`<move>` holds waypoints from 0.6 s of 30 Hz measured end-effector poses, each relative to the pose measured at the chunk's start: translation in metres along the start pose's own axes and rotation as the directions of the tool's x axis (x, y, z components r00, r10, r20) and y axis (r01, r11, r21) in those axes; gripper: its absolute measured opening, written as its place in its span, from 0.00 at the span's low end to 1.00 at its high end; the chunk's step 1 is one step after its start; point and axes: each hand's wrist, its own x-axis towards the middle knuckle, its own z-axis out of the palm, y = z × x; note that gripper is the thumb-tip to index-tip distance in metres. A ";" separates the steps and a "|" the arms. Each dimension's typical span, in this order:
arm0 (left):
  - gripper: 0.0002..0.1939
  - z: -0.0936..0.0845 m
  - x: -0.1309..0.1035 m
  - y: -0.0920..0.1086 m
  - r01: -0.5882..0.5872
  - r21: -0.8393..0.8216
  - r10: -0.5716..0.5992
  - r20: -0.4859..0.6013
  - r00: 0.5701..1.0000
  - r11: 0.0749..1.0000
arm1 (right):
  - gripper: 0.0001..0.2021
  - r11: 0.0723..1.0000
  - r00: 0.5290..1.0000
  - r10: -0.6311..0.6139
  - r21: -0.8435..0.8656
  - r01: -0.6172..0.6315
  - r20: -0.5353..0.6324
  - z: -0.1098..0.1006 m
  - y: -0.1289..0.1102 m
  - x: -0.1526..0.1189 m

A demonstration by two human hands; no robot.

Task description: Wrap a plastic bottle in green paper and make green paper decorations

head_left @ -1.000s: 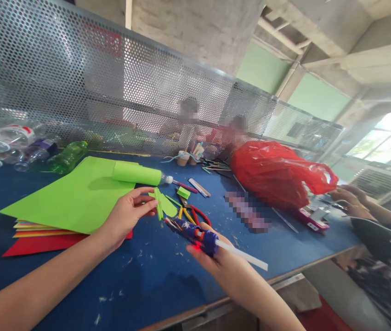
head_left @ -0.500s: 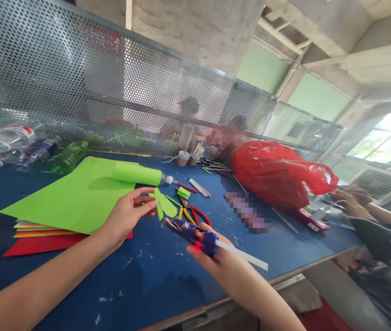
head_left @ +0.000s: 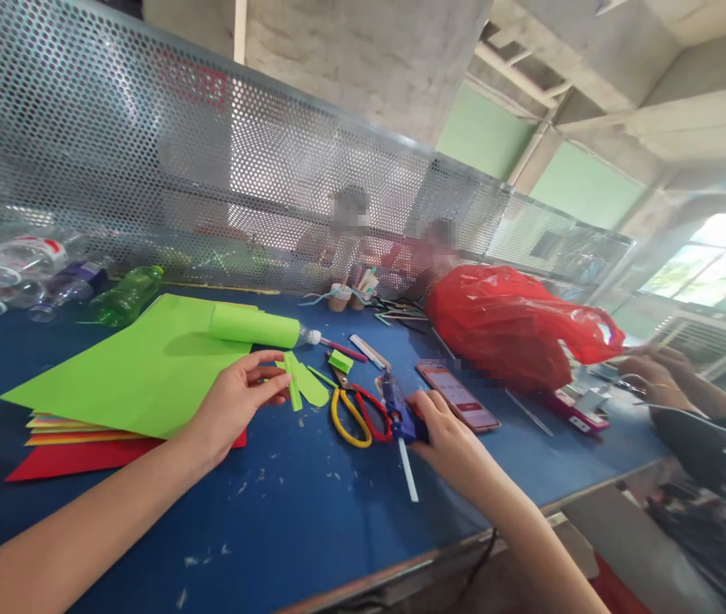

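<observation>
Between the thumb and fingers of my left hand [head_left: 244,392] is a narrow folded strip of green paper [head_left: 292,381]. My right hand [head_left: 443,426] is closed round the handle of a blue hot glue gun [head_left: 399,409], a white glue stick [head_left: 409,472] poking from its back end. The gun's nozzle points away from me. Beside it lie scissors [head_left: 353,418] with one yellow and one red handle, a small green paper piece [head_left: 340,362] by their blades. Behind my left fingertips rests a rounded green paper cutout [head_left: 311,386].
Green sheets [head_left: 145,367] lie over coloured paper at left, with a green-wrapped bottle [head_left: 253,327] on top. Plastic bottles [head_left: 125,296] line the back left. A phone [head_left: 458,396] and a red plastic bag [head_left: 503,320] are on the right. Another person's hands [head_left: 653,375] show at far right.
My right hand has moved right with the glue gun, away from the paper strip, and the gun has turned to point away from me. My left hand has hardly moved.
</observation>
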 end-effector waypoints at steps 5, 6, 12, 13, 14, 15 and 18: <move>0.21 0.001 0.000 0.001 0.007 0.023 -0.006 -0.010 1.000 1.000 | 0.16 0.998 0.996 -0.058 0.005 0.057 0.062 0.014 0.043 0.010; 0.21 0.002 -0.001 0.002 0.010 0.026 -0.009 -0.013 1.000 1.000 | 0.16 0.998 0.995 -0.069 0.005 0.068 0.069 0.014 0.049 0.013; 0.19 0.002 -0.003 0.003 0.019 0.000 -0.019 -0.036 0.999 1.000 | 0.22 0.996 0.961 -0.084 -0.012 0.090 0.265 -0.007 0.049 0.032; 0.19 0.002 -0.003 0.003 0.019 -0.003 -0.019 -0.038 0.999 1.000 | 0.23 0.995 0.948 -0.085 -0.019 0.095 0.306 -0.013 0.047 0.034; 0.19 0.001 -0.003 0.003 0.020 -0.005 -0.020 -0.039 0.999 1.000 | 0.24 0.995 0.934 -0.086 -0.023 0.100 0.346 -0.019 0.045 0.036; 0.19 0.001 -0.002 0.003 0.017 -0.007 -0.017 -0.041 0.999 1.000 | 0.25 0.995 0.919 -0.083 -0.026 0.101 0.386 -0.025 0.043 0.037; 0.19 0.001 0.000 0.003 0.002 -0.020 -0.003 -0.052 0.999 1.000 | 0.27 0.996 0.873 -0.046 -0.042 0.076 0.486 -0.041 0.031 0.037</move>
